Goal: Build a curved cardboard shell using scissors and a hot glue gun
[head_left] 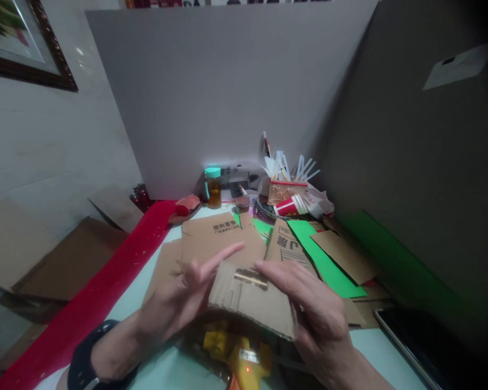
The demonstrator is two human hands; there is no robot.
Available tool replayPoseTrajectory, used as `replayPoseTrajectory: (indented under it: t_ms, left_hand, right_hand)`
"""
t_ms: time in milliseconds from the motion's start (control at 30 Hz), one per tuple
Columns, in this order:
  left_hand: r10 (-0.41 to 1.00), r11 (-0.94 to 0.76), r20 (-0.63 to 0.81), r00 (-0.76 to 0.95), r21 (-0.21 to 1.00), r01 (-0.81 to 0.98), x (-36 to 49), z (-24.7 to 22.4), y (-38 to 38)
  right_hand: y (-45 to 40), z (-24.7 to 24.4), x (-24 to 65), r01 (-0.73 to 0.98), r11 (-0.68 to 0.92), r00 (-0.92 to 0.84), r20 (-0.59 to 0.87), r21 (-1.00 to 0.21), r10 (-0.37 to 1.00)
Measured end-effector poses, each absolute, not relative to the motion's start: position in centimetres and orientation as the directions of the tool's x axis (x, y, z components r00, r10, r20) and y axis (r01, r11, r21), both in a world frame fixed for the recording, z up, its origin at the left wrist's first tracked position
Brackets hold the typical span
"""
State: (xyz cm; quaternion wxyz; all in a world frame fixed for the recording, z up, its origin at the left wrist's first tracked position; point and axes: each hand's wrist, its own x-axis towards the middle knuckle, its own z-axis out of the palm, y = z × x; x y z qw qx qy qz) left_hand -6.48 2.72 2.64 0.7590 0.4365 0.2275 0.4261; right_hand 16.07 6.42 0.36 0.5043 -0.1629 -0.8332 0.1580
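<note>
The cardboard piece [252, 307] is raised between the two hands, its near edge showing a corrugated layer and a dark slot near its far edge. It should be light and fairly stiff, not slippery, but likely to crease or crush under a hard pinch; the side edges look the soundest hold, clear of the slot. The right hand [319, 306] grips its right side, fingers laid toward the slot. The left hand [183, 295] is against its left side with one digit stretched out past it; its other fingers are hidden, so whether they pinch I can't tell. Below the cardboard piece is a yellow tool [250, 371] with a red light. Beyond it lies a printed cardboard sheet [211, 238]; to its right, a green sheet [325, 260]; farther beyond, a lidded bottle [213, 189] and a box of white strips [287, 192].
</note>
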Motion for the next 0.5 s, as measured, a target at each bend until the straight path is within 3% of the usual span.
replayPoseTrajectory:
  t_ms: [133,333,500]
  left_hand:
    - [0.844,0.261,-0.054,0.533,0.910,-0.322,-6.8,2.3,2.6]
    - [0.829,0.136,-0.040,0.558,0.982,-0.131,-7.3,2.3,3.4]
    - [0.846,0.087,-0.054,0.531,0.995,-0.038,-7.0,3.3,3.2]
  right_hand:
    - [6.3,0.4,16.1,0.147,0.910,-0.488,0.772,-0.387,0.407]
    - [6.2,0.2,16.0,0.190,0.923,-0.494,0.780,-0.335,0.384]
    - [6.0,0.6,16.0,0.203,0.882,-0.436,0.767,-0.426,0.471]
